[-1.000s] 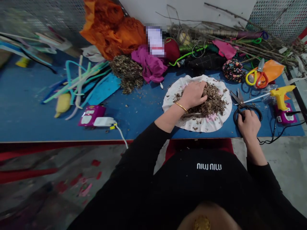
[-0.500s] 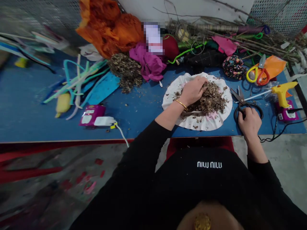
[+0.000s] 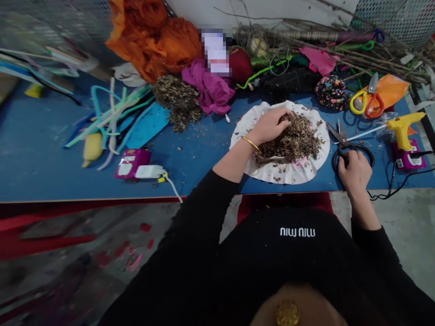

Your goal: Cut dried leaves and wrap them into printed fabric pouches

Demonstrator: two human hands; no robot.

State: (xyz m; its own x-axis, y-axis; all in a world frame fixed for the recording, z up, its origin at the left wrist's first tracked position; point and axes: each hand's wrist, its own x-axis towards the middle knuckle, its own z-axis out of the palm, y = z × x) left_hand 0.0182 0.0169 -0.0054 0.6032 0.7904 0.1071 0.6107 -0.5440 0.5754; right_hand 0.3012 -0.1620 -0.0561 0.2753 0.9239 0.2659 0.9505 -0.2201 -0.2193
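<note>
My left hand (image 3: 270, 125), with a gold bangle at the wrist, rests on a heap of brown dried plant bits (image 3: 299, 138). Its thumb and fingers are apart over the heap, and some fingertips are hidden. Under the heap lies a round white cloth (image 3: 287, 176) with a gathered edge and faint pink patches. To the right, my right hand (image 3: 355, 171) is closed on a handle of black scissors (image 3: 345, 141). The scissors lie on the blue table with blades parted, pointing away from me.
Behind the cloth are purple fabric (image 3: 209, 93), a patterned bundle (image 3: 331, 93) and twigs (image 3: 390, 59). At right lie red-and-yellow scissors (image 3: 367, 102) and a yellow glue gun (image 3: 404, 129) with a black cord. Leftward sit a purple box (image 3: 132, 162), a white plug (image 3: 149, 171) and another dried heap (image 3: 178, 102).
My left hand has shifted slightly left, and its thumb and fingers have spread apart over the dried bits. My right hand stays on the scissors' handle. The view has moved a little.
</note>
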